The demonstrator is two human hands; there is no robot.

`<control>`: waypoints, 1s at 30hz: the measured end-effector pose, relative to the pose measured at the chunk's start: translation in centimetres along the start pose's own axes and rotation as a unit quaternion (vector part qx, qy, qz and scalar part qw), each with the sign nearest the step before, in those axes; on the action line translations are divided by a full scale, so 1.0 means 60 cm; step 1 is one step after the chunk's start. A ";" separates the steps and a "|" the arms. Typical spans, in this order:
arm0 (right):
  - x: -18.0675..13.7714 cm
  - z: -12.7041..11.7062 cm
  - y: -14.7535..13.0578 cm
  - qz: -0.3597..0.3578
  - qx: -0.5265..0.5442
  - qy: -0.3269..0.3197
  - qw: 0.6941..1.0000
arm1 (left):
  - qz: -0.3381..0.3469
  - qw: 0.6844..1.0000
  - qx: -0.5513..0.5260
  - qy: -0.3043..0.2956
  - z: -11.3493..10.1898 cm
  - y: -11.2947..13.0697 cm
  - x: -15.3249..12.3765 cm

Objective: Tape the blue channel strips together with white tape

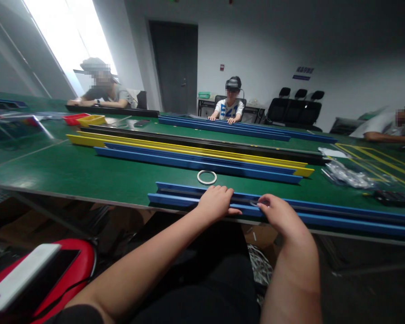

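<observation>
A long blue channel-shaped strip [310, 218] lies along the table's near edge, with a dark groove between its raised sides. Over its left part rests my left hand [218, 201], fingers curled across the channel and thumb stretched along the near side. Further right, my right hand [274, 209] has thumb and fingertips pinched together just above the groove. A thin pale strip [254, 203] shows at those fingertips; its kind is unclear. Just beyond my left hand a white ring [207, 177] lies flat on the table, apart from both hands.
Blue [195, 163], yellow [185, 150] and black strips [310, 156] lie across the green table [54, 164]. Clear plastic bags [349, 175] are at right. Red [74, 119] and yellow trays [92, 120] stand at left. Several people sit around. A red stool [84, 252] holds a white box.
</observation>
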State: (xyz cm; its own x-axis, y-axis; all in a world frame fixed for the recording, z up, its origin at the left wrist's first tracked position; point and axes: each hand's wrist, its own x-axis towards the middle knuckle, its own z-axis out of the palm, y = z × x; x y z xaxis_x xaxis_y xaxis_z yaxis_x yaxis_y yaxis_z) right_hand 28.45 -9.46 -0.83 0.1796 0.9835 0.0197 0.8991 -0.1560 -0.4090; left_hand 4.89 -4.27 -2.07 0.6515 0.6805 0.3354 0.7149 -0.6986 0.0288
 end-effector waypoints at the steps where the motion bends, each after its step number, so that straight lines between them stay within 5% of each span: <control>1: -0.002 -0.001 -0.005 -0.009 0.012 -0.003 1.000 | -0.001 1.000 0.001 -0.001 -0.002 -0.007 -0.006; 9: -0.012 -0.005 -0.061 -0.123 0.115 0.011 0.986 | -0.013 0.999 0.024 -0.025 -0.037 -0.105 -0.078; 17: -0.013 -0.007 -0.072 -0.076 -0.018 0.028 0.997 | -0.058 0.997 0.033 -0.045 -0.070 -0.231 -0.152; 23: -0.019 -0.008 -0.091 -0.110 0.019 0.068 0.991 | -0.067 0.997 0.020 -0.044 -0.073 -0.227 -0.152; 30: -0.025 -0.013 -0.110 -0.053 0.150 0.190 0.969 | -0.053 0.998 0.010 -0.036 -0.063 -0.170 -0.127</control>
State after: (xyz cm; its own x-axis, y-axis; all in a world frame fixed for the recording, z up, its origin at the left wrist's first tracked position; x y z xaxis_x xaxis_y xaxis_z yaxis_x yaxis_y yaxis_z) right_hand 22.54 -9.98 2.56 0.2774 0.8789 0.3881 0.7749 0.0341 -0.6312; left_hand -8.36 -3.16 -1.38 0.5883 0.7648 0.2625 0.7852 -0.6179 0.0404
